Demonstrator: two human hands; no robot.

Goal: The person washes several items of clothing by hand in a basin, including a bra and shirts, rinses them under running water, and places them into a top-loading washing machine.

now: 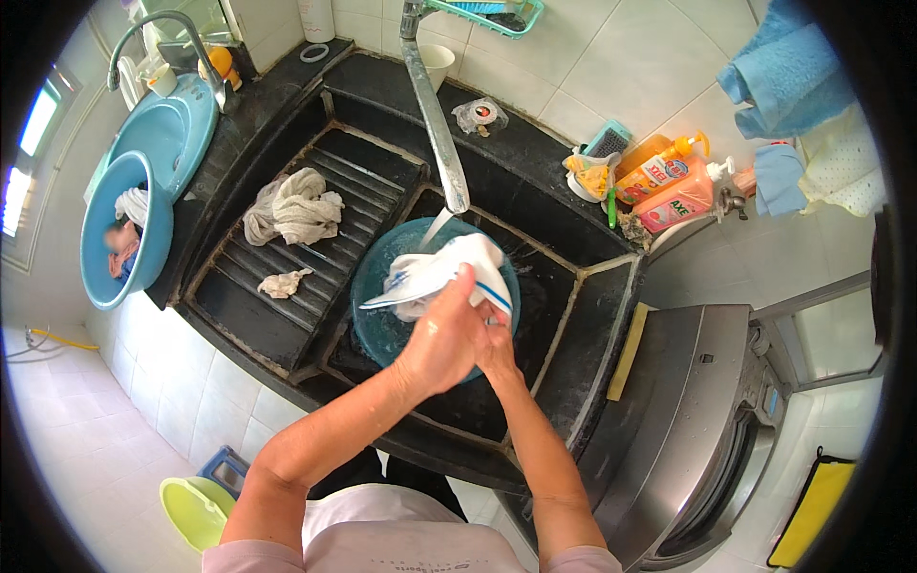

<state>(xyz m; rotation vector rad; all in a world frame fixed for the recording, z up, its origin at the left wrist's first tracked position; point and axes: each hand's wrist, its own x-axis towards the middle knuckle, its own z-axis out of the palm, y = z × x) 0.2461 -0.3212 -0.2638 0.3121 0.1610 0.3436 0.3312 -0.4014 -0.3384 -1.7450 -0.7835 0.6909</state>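
My left hand (445, 338) grips a white cloth with blue edging (466, 261), its thumb lying on top of the fabric. Close against it on the right, my right hand (496, 342) also holds the cloth's near edge; some of its fingers are hidden. Both hands are over a round blue basin (364, 304) standing in the black sink (551, 315). From the long swing faucet (440, 136) a stream of water (434, 229) runs into the basin. More whitish fabric (408, 309) shows beneath the held cloth.
On the ribbed drainboard (236, 265) lie bunched pale cloths (304, 208) and a small crumpled cloth (284, 284). Another blue basin (154, 268) holding clothing leans at the left. Pump bottles (673, 204) crowd the back right ledge. A front-loading washing machine (688, 422) stands right.
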